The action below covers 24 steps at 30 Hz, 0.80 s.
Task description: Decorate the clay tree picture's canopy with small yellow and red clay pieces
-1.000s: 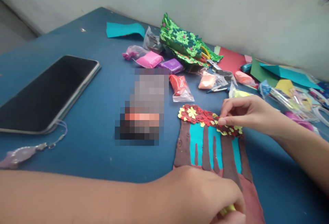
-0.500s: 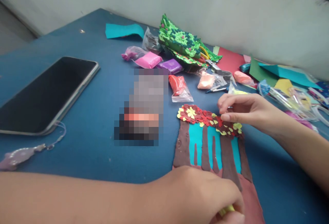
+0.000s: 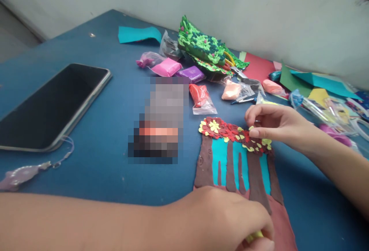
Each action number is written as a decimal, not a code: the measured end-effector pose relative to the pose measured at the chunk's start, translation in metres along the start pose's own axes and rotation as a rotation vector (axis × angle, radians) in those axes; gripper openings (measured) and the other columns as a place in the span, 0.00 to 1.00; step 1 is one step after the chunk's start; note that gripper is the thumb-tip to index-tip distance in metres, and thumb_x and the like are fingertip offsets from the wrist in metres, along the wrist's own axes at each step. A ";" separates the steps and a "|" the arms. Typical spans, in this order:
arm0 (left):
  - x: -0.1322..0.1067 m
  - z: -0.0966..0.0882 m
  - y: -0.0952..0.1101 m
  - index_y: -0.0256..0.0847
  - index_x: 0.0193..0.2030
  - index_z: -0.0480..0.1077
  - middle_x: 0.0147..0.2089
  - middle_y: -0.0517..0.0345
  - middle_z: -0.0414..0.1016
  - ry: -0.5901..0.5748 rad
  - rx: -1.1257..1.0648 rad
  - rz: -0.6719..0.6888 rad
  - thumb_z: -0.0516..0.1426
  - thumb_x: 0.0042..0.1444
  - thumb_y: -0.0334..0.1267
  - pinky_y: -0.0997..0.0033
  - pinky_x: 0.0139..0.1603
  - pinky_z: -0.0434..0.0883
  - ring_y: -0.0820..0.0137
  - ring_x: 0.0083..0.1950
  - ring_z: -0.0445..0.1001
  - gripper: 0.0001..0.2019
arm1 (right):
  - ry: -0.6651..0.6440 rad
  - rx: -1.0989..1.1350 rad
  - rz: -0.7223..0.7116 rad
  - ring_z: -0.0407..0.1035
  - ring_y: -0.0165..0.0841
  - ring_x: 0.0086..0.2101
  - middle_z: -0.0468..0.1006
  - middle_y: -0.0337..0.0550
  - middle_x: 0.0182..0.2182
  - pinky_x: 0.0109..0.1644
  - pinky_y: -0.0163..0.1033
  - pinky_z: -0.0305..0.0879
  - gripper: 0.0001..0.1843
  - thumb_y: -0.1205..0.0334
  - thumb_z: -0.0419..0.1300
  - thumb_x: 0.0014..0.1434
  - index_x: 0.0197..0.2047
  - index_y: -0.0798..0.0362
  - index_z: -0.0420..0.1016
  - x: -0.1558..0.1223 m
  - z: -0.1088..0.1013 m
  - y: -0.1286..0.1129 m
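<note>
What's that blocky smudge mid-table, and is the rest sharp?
Head view: the patch is pixelated, hiding what lies there; the left hand, closed on yellow clay, looks slightly soft near the lens; lighting is even, shadows faint.

Your picture (image 3: 235,162) of matt, soft clay on smooth paper, matt yellow clay (image 3: 254,236) in your left hand (image 3: 225,218), glossy glass phone (image 3: 49,105), shiny clear plastic bags (image 3: 208,108), matt, scuffed blue table (image 3: 115,166).
</note>
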State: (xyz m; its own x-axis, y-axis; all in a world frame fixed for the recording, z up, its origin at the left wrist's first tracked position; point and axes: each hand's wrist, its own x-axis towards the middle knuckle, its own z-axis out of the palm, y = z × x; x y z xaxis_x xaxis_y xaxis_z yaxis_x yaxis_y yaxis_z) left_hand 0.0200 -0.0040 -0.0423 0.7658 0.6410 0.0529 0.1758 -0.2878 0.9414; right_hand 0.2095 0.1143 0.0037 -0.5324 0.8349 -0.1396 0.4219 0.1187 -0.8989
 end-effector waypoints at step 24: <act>0.001 0.003 0.004 0.42 0.31 0.71 0.22 0.68 0.67 -0.001 0.058 -0.042 0.57 0.53 0.30 0.85 0.24 0.60 0.80 0.21 0.61 0.03 | 0.046 -0.171 -0.269 0.66 0.26 0.24 0.74 0.36 0.22 0.25 0.30 0.64 0.06 0.65 0.68 0.48 0.24 0.50 0.76 -0.011 0.011 -0.016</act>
State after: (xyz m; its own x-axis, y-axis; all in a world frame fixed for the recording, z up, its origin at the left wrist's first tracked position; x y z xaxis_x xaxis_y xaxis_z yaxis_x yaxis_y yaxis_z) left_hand 0.0228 -0.0067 -0.0396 0.7574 0.6529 0.0130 0.2438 -0.3012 0.9218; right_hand 0.2005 0.0968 0.0151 -0.6097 0.7841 0.1156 0.3900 0.4238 -0.8175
